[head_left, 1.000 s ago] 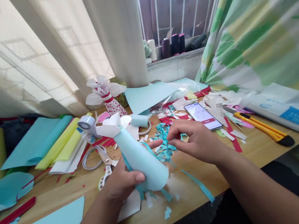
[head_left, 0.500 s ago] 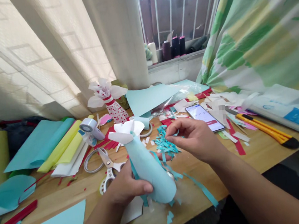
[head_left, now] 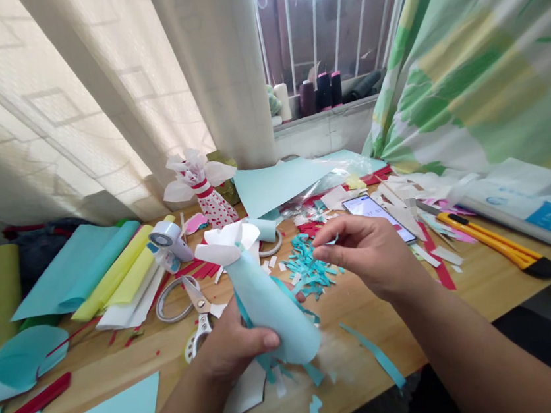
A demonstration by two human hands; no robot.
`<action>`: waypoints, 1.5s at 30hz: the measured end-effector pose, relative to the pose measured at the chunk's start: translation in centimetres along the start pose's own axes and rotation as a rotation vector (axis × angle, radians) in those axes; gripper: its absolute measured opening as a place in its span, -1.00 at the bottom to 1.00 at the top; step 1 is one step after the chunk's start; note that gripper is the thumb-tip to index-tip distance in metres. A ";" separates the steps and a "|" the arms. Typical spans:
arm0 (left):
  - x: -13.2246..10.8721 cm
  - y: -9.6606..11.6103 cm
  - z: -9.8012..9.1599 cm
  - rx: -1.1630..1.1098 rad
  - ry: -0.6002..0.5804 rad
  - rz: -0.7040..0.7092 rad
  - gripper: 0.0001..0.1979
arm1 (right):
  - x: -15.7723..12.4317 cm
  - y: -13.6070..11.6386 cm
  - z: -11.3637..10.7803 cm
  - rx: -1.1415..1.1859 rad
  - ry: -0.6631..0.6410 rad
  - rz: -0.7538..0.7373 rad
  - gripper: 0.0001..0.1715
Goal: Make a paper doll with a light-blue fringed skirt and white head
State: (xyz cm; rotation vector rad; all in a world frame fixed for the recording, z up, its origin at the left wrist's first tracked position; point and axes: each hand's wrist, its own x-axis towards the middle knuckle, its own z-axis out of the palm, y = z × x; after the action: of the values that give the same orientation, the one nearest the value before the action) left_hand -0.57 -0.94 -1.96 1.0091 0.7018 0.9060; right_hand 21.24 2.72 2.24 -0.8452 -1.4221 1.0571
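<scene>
My left hand (head_left: pixel 243 339) is wrapped around a light blue paper cone (head_left: pixel 274 306), held tilted above the table. White paper petals (head_left: pixel 230 241) flare from the cone's narrow top, and teal strips hang along its sides. My right hand (head_left: pixel 363 253) hovers to the right of the cone, thumb and forefinger pinched together. A small bit of teal paper shows at those fingertips, partly hidden. Just beyond lies a pile of cut teal paper strips (head_left: pixel 310 269). Scissors (head_left: pixel 201 314) rest on the table left of the cone, by a roll of tape (head_left: pixel 174 299).
A finished-looking red-and-white paper cone (head_left: pixel 213 203) stands at the back. Paper rolls (head_left: pixel 113 268) lie to the left. At right are a phone (head_left: pixel 376 215) and an orange box cutter (head_left: pixel 499 244). The table's front edge runs below my right arm.
My right hand has shifted slightly right, its pinch still closed. The blue cone has tipped a little and moved slightly left and up. The camera view has shifted a little.
</scene>
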 end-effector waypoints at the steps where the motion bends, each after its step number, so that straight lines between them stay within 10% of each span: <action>1: 0.0 0.1 0.0 0.017 -0.002 0.002 -0.45 | 0.1 0.1 -0.1 0.027 0.016 0.010 -0.89; 14: 0.4 0.6 0.7 0.149 0.142 0.055 -0.32 | -0.1 -0.3 0.9 0.543 0.000 0.147 -0.89; 31: 0.2 0.2 1.0 0.028 0.268 0.168 -0.22 | -0.4 2.4 3.0 0.408 -0.122 0.464 -0.72; 45: 0.7 0.8 1.2 0.015 0.217 0.168 -0.43 | -1.3 -1.9 -0.2 0.446 -0.105 -0.112 -0.94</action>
State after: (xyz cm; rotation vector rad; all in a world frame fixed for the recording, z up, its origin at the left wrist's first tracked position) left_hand 0.52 -0.62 -0.78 1.0031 0.8144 1.1705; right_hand 21.73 0.90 3.55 -0.3891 -1.2347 1.2824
